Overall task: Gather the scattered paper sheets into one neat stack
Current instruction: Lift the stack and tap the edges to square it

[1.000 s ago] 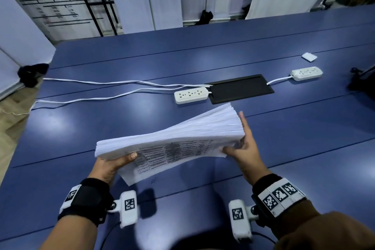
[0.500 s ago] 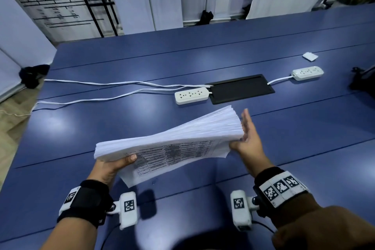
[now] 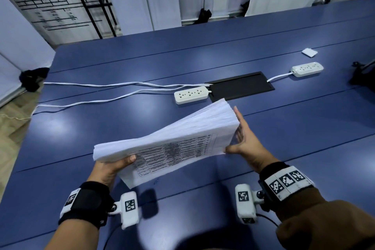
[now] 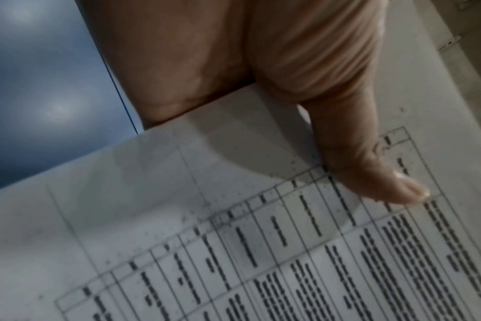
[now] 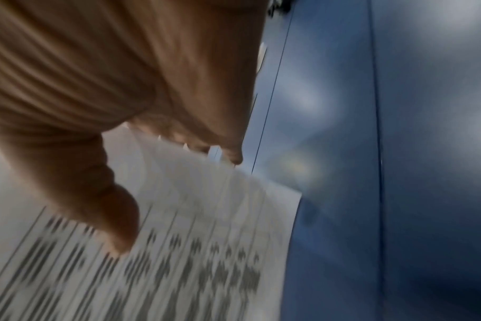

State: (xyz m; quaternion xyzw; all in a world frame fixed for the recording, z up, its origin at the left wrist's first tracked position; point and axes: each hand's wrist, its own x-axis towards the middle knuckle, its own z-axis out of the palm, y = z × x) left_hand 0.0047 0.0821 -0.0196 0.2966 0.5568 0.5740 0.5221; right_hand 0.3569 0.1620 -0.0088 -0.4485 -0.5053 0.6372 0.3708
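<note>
left hand (image 3: 110,169) grips paper stack (image 3: 168,138) | right hand (image 3: 246,144) flat against its right edge

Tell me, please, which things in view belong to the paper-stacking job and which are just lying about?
Part of the job:
paper stack, standing on edge on the table
left hand, gripping its left end
right hand, flat against its right edge

Just lying about:
near power strip
far power strip
black cable hatch
small white pad
</note>
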